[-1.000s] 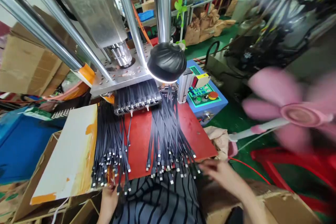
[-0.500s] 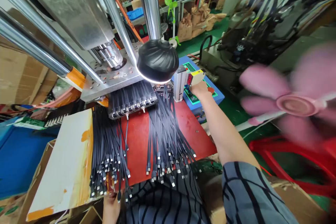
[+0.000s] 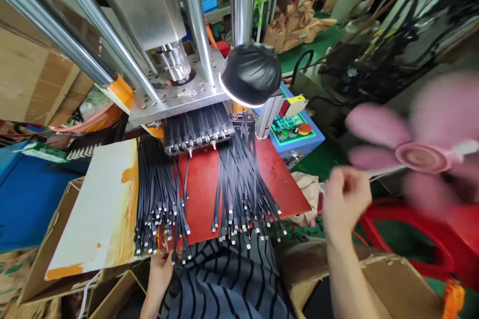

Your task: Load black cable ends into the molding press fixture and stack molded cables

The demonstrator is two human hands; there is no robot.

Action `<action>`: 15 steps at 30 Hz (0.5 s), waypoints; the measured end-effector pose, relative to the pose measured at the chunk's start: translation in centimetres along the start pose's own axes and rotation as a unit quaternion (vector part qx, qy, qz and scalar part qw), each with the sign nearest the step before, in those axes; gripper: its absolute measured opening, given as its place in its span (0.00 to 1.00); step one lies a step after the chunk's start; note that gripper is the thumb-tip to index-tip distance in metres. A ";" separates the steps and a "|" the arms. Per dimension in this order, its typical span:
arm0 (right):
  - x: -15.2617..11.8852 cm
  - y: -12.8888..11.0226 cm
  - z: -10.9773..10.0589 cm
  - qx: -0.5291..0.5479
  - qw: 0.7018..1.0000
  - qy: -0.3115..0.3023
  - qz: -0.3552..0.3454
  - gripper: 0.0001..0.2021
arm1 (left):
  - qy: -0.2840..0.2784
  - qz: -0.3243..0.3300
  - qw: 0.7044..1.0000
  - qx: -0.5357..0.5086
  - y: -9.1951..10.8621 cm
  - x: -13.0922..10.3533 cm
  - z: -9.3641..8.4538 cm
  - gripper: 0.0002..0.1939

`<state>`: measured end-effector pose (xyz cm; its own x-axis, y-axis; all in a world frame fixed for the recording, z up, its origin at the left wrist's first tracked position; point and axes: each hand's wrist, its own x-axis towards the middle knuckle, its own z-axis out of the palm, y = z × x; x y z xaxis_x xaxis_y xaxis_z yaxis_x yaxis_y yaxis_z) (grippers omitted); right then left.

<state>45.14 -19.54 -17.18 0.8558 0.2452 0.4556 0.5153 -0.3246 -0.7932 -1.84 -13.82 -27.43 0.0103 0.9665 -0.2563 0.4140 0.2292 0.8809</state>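
My left hand (image 3: 160, 263) is at the table's front edge, right below the left bundle of black flat cables (image 3: 155, 199). Its fingers are mostly hidden by cable ends and the board edge. My right hand (image 3: 346, 197) is in the air right of the red table, blurred by motion; its fingers look curled, but I cannot make out anything in them. A second bundle of black cables (image 3: 243, 184) hangs toward me on the red tabletop (image 3: 202, 204). Between the bundles, under the press plate (image 3: 179, 102), sits a black fixture block (image 3: 198, 132) with cables laid in it.
A blue control box (image 3: 299, 142) with a red button stands behind right. A black lamp (image 3: 250, 72) hangs before the press. The pink fan (image 3: 422, 157) spins at right, near a red stool (image 3: 400, 234). A white board (image 3: 93, 204) lies left; cardboard boxes (image 3: 396, 279) stand below.
My right hand has left the control box and moved toward me and to the right. My left hand stays by the left cable bundle. The camera view has shifted slightly.
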 end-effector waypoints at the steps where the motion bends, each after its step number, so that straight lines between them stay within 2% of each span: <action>1: -3.7 0.7 -1.8 0.010 1.000 -0.004 0.027 0.13 | -0.001 -0.004 1.000 0.001 0.0 -0.1 0.0 0.25; 3: -10.1 1.9 -3.9 0.092 0.979 -0.084 0.160 0.15 | -0.007 -0.009 1.000 0.004 0.2 -0.2 -0.1 0.24; 4: -12.6 2.4 -4.2 0.116 0.960 -0.148 0.205 0.17 | -0.012 -0.011 1.000 0.007 0.2 -0.2 -0.1 0.24; 6: -15.4 2.8 -3.7 0.164 0.913 -0.265 0.263 0.21 | -0.024 -0.015 1.000 0.012 0.4 -0.2 -0.3 0.24; 8: -15.8 2.8 -2.5 0.180 0.889 -0.317 0.277 0.23 | -0.034 -0.018 0.999 0.016 0.6 -0.2 -0.3 0.24; 11: -14.5 2.5 -1.5 0.161 0.896 -0.310 0.274 0.24 | -0.032 -0.023 0.999 0.011 1.0 -0.3 -0.1 0.23; 15: -13.4 2.1 -1.5 0.118 0.907 -0.309 0.261 0.21 | -0.004 -0.040 0.999 -0.020 1.7 -1.0 1.1 0.22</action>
<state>34.85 -24.90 -24.34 0.7538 0.6028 -0.2616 -0.0384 -0.3570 -0.9333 -0.21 -14.55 -26.12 -0.0130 0.9442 -0.3291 0.3771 0.3094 0.8730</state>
